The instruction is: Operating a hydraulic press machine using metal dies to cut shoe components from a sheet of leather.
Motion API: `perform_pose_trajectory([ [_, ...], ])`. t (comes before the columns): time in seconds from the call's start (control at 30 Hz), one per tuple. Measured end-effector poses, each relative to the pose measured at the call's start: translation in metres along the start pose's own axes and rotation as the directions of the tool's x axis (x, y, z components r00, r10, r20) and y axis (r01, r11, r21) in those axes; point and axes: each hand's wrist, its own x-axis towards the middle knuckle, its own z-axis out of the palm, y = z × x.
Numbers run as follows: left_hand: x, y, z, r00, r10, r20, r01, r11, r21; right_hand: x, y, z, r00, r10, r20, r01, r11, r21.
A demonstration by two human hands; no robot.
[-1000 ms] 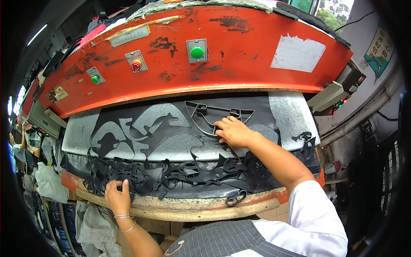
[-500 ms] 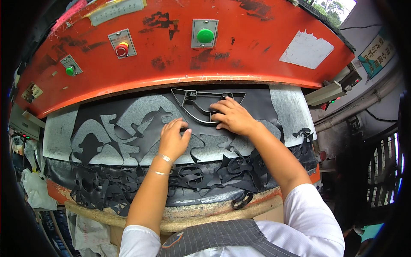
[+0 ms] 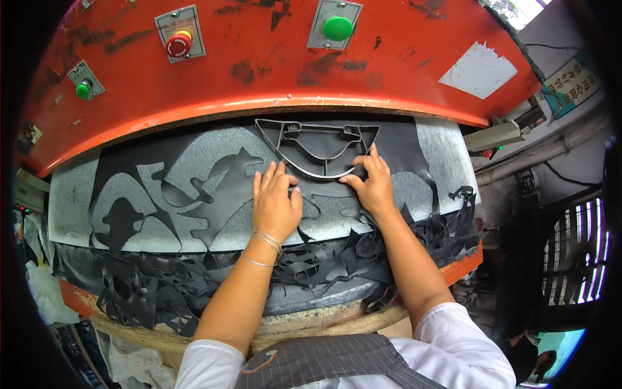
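A curved steel cutting die (image 3: 326,176) lies on a dark sheet of leather-like material (image 3: 223,217), its bowed edge toward me. My right hand (image 3: 376,186) is at the die's right side, thumb outside the lower rim and a finger reaching over it, pinching the edge. Palm down, my left hand (image 3: 275,204) rests on the sheet just left of the die, fingers stretched out and fingertips close to its left rim. Curved shapes have been cut out of the sheet left of that hand, showing the pale board (image 3: 70,201) beneath.
An orange-red machine beam (image 3: 259,78) spans the far side, low behind the die. It carries two green buttons (image 3: 337,28) and a red knob (image 3: 178,45). Tangled dark offcuts (image 3: 324,262) hang along the near edge, above a worn pale rim (image 3: 298,327).
My right hand has moved from over the die's middle to its right rim. The left hand has shifted slightly toward the die. The view has tilted down, and the beam appears higher.
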Motion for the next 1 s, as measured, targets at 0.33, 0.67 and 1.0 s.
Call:
perform_pose_trajectory([
  [0.33,0.007,-0.003,-0.002,1.0,0.018,-0.006,-0.018,0.999,0.026,0.008,0.002,0.008,0.999,-0.028,-0.029,0.028,0.999,-0.017],
  [0.67,-0.009,-0.023,-0.057,0.958,-0.24,-0.156,0.131,0.852,-0.506,-0.018,-0.023,-0.033,0.995,0.098,-0.024,-0.093,0.985,0.147],
  [1.0,0.008,-0.094,-0.312,0.396,0.164,-0.903,0.124,0.965,0.229,0.05,-0.153,-0.11,0.971,-0.08,-0.227,0.203,0.776,0.596],
])
